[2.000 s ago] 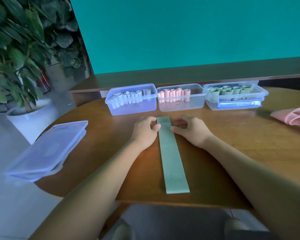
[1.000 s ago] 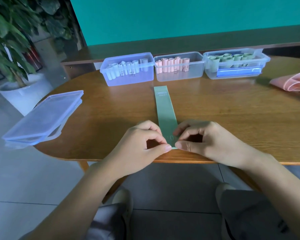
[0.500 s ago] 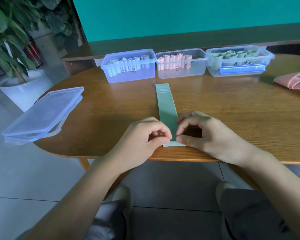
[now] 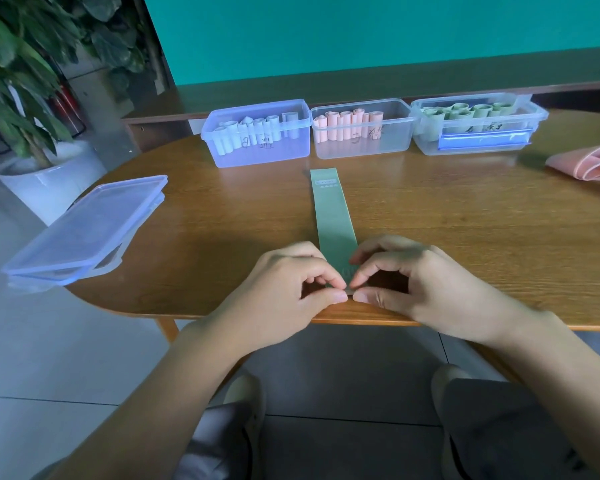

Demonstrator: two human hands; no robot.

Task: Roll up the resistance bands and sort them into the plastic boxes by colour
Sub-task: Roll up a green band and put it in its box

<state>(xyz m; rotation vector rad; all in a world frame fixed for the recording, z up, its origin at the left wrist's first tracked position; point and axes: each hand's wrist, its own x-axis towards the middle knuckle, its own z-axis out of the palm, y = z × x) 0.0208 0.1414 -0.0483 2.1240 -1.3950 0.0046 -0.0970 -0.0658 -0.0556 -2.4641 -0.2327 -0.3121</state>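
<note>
From the head view, my left hand (image 4: 293, 284) and my right hand (image 4: 413, 282) meet at the near edge of the wooden table (image 4: 465, 230), each pinching the near end of the green resistance band (image 4: 333, 216) between thumb and curled fingers, thumbs almost touching. The band lies flat, running straight away from me toward the boxes, its far end with a small printed label just short of them. I judge this as the very start of the roll: the near end is only just being turned, and nearly the whole length is left to wind. Along the far side stand three open plastic boxes in a row: the left box (image 4: 260, 152) holds pale, whitish-blue rolls, the middle box (image 4: 361, 147) pink rolls, the right box (image 4: 478, 143) green rolls, so a good share of the sorting is already done and this band belongs in the right one. A loose pink band (image 4: 589, 162) lies at the right edge of the table, not yet rolled and cut off by the frame, so I cannot tell whether more lie beyond it. Stacked lids (image 4: 84, 233) overhang the table's left edge. My fingers hide the band's near end, so how much is curled I cannot tell, and the writing on the boxes is too small to read
</note>
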